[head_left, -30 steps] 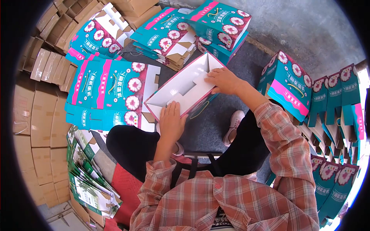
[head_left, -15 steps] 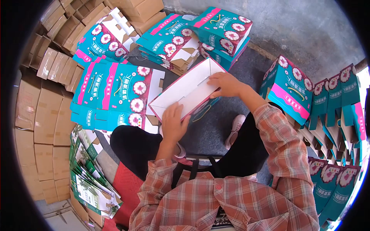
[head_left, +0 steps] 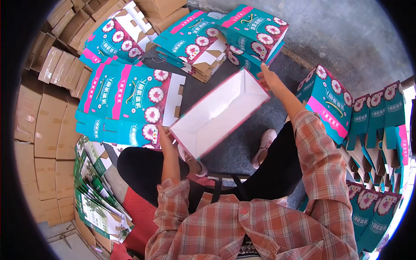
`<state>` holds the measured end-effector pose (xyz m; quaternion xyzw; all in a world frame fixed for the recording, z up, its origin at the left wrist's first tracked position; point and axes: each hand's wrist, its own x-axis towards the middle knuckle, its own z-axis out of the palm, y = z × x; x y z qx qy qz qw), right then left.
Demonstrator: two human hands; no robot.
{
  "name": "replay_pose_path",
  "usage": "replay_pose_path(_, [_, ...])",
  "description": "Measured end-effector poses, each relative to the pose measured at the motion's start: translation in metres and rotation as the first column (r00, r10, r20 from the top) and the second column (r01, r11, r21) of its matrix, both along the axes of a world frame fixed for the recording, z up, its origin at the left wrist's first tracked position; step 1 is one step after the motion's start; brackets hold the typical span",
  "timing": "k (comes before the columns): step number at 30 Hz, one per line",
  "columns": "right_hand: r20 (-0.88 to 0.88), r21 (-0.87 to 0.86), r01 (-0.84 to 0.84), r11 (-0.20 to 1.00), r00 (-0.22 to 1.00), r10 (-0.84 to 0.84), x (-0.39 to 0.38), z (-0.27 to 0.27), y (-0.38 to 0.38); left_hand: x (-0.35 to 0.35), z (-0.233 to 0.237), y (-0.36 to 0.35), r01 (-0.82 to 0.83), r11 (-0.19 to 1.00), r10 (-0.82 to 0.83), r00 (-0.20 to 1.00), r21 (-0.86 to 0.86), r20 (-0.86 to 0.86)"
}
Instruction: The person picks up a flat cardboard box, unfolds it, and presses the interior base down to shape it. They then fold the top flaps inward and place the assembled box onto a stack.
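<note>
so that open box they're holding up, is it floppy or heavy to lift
Probably light: the open box looks empty and is held only at its two ends by the left hand and right hand. Its thin card walls likely flex if squeezed, though the folded sides should keep it fairly stiff. Flat sides, so unlikely to roll.

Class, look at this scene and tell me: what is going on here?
A seated person in a plaid shirt holds an open box, white inside and tilted, with the left hand at its near corner and the right hand at its far end. Flat teal box blanks lie stacked to the left, folded teal boxes stand to the right, and brown cartons line the far left.
</note>
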<state>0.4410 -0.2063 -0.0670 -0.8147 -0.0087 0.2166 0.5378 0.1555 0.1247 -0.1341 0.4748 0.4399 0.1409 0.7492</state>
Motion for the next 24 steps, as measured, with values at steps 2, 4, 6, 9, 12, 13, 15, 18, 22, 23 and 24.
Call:
replay_pose_path(2, [-0.286,0.034,-0.098,0.995,0.952,0.104,0.005,-0.005,-0.013,-0.003,-0.077,0.023,0.070,0.964,-0.006,0.970,-0.257,0.243])
replay_pose_path(4, [-0.346,-0.031,-0.168,0.985,0.927,0.147,-0.003,-0.004,-0.009,-0.007,-0.094,0.024,0.203,0.920,-0.137,0.968,-0.336,0.211])
replay_pose_path(6, [-0.371,-0.188,-0.224,0.956,0.918,0.142,-0.019,0.008,0.000,-0.009,-0.047,-0.005,0.328,0.761,-0.136,0.924,-0.560,0.357])
replay_pose_path(9, [-0.364,-0.062,-0.169,0.984,0.921,0.135,-0.024,0.018,-0.004,-0.008,-0.024,-0.016,0.297,0.786,-0.163,0.945,-0.543,0.283])
replay_pose_path(12, [-0.311,0.124,-0.121,0.985,0.938,0.154,-0.016,0.036,-0.011,-0.009,0.022,-0.028,0.290,0.799,-0.149,0.944,-0.526,0.294])
replay_pose_path(13, [-0.324,0.312,-0.098,0.945,0.924,0.202,-0.015,0.041,-0.014,-0.007,0.029,-0.028,0.252,0.829,-0.117,0.951,-0.499,0.287])
replay_pose_path(15, [-0.196,0.410,-0.142,0.901,0.951,0.239,-0.016,0.048,-0.018,-0.004,0.064,-0.038,0.226,0.962,-0.134,0.876,-0.150,0.464])
replay_pose_path(18, [-0.127,0.363,-0.122,0.924,0.976,0.179,-0.011,0.052,-0.023,0.006,0.060,-0.021,0.125,0.986,-0.165,0.757,0.108,0.632])
replay_pose_path(22, [-0.145,0.143,0.014,0.990,0.989,0.007,-0.035,0.066,-0.014,0.003,0.058,-0.029,0.016,0.979,0.076,0.894,-0.201,0.441])
replay_pose_path(23, [-0.173,0.145,0.043,0.988,0.985,-0.018,-0.026,0.041,-0.021,0.002,0.043,-0.026,0.015,0.983,0.063,0.909,-0.184,0.413])
replay_pose_path(24, [-0.176,0.143,0.046,0.989,0.984,-0.021,-0.024,0.022,-0.031,0.000,0.012,-0.022,0.017,0.982,0.062,0.910,-0.186,0.410])
